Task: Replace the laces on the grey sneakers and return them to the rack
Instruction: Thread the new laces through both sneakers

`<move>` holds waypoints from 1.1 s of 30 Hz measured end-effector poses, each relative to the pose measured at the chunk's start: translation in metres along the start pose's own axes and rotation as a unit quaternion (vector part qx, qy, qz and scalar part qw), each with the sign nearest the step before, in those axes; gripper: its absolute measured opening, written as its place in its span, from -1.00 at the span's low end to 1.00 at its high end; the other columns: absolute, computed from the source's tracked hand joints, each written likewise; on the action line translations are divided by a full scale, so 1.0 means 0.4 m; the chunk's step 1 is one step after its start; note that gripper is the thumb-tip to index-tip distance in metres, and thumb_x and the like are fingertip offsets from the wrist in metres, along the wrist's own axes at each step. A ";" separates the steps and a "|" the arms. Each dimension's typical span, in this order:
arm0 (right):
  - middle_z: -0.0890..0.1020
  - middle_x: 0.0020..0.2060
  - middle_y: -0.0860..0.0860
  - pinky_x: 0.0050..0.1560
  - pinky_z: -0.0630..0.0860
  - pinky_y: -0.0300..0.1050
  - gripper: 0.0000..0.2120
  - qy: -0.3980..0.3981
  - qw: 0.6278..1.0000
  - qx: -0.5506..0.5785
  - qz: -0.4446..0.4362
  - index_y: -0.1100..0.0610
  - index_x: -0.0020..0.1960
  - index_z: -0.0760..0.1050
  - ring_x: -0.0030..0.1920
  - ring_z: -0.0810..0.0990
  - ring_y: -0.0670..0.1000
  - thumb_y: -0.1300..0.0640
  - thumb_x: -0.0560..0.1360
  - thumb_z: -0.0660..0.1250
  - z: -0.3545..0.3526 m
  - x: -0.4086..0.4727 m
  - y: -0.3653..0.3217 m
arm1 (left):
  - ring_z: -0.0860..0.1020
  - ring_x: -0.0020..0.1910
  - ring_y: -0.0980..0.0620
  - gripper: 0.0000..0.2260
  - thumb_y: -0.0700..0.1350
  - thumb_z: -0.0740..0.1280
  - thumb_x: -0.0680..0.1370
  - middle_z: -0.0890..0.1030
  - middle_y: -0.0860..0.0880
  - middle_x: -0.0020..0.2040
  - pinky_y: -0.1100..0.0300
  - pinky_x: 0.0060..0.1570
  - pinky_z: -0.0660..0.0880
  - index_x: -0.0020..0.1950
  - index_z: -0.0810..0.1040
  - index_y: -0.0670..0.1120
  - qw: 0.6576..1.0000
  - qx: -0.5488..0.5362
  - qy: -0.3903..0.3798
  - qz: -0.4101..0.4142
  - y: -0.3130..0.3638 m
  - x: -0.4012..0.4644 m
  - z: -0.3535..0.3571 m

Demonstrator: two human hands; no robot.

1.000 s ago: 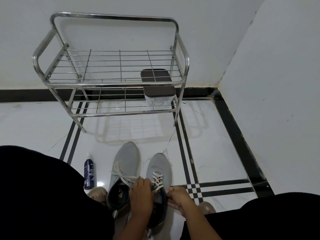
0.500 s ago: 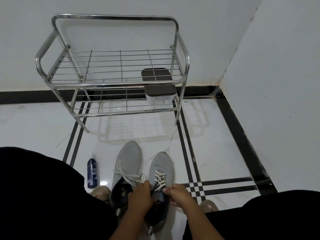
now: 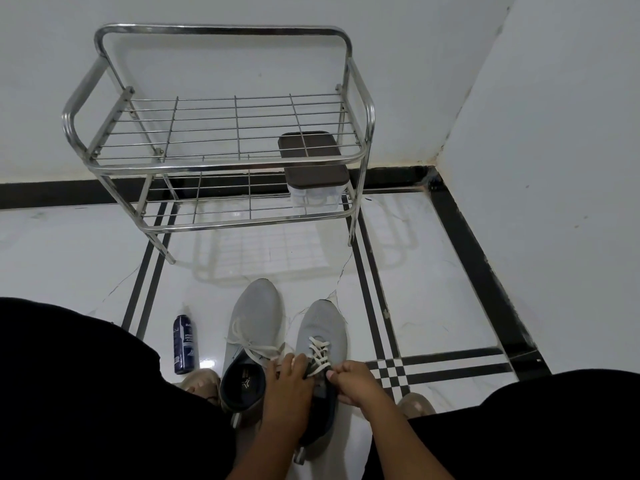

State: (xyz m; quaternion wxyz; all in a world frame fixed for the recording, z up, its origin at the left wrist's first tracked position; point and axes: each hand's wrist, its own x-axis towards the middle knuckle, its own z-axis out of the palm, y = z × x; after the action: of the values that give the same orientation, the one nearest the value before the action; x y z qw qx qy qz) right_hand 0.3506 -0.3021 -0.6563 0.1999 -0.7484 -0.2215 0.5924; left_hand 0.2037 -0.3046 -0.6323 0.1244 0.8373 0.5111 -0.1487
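Observation:
Two grey sneakers stand side by side on the white floor, toes pointing at the rack. The left sneaker (image 3: 254, 320) has loose white laces lying across its tongue. The right sneaker (image 3: 323, 323) has a white lace (image 3: 318, 353) crossed through its eyelets. My left hand (image 3: 289, 384) pinches the lace at the near end of that lacing. My right hand (image 3: 353, 381) pinches the lace on the shoe's right side. The steel shoe rack (image 3: 225, 161) stands against the far wall, both of its wire shelves without shoes.
A clear box with a dark brown lid (image 3: 313, 168) sits on the rack's lower shelf at the right. A dark blue spray bottle (image 3: 183, 344) lies on the floor left of the sneakers. My black-clad knees fill the lower corners. A white wall closes the right side.
Both hands have shifted slightly along the right sneaker's lace, the right hand coming closer to the left. The sneakers and the rack have stayed in place.

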 end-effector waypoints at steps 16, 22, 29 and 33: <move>0.60 -0.10 0.19 0.05 0.62 0.03 -0.90 -0.021 0.999 0.035 0.006 0.20 -0.07 0.54 -0.10 0.58 0.08 0.26 0.56 0.26 -0.003 0.022 0.015 | 0.54 0.02 -0.06 -0.91 -0.15 0.17 0.56 0.54 -0.04 0.01 0.15 -0.11 0.36 0.01 0.44 -0.07 0.953 -0.276 0.058 -0.114 0.025 0.053 -0.070; 0.59 -0.13 0.14 -0.35 0.56 -0.25 -0.83 -0.023 0.998 0.055 0.013 0.27 0.09 0.56 -0.23 0.55 -0.03 0.29 0.59 0.21 -0.011 0.018 0.017 | 0.57 0.06 -0.04 -0.81 -0.02 0.22 0.56 0.55 -0.05 0.06 0.14 -0.04 0.44 0.06 0.60 0.04 0.954 -0.268 0.022 -0.131 0.017 0.050 -0.031; 0.63 0.08 0.16 -0.17 0.59 -0.23 -0.80 -0.029 0.995 0.088 0.041 0.23 0.16 0.55 0.06 0.61 0.04 0.25 0.59 0.22 -0.007 0.012 0.013 | 0.56 0.03 0.01 -0.84 0.05 0.28 0.53 0.49 0.01 0.06 0.14 0.06 0.35 0.04 0.62 0.11 0.947 -0.275 0.045 -0.161 0.026 0.057 -0.013; 0.64 0.08 0.14 -0.19 0.58 -0.25 -0.81 -0.035 0.991 0.117 0.052 0.19 0.12 0.58 0.06 0.62 0.03 0.25 0.60 0.22 -0.011 0.006 0.012 | 0.53 0.08 0.04 -0.82 0.06 0.28 0.52 0.52 0.05 0.06 0.13 0.04 0.32 0.05 0.64 0.14 0.949 -0.262 0.051 -0.166 0.033 0.064 -0.015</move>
State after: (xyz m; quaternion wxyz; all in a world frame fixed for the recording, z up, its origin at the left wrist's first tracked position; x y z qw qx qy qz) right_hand 0.3557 -0.3047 -0.6600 0.2470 -0.7093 -0.1189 0.6495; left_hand 0.2275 -0.2872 -0.6358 0.2863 0.6853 0.6695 0.0149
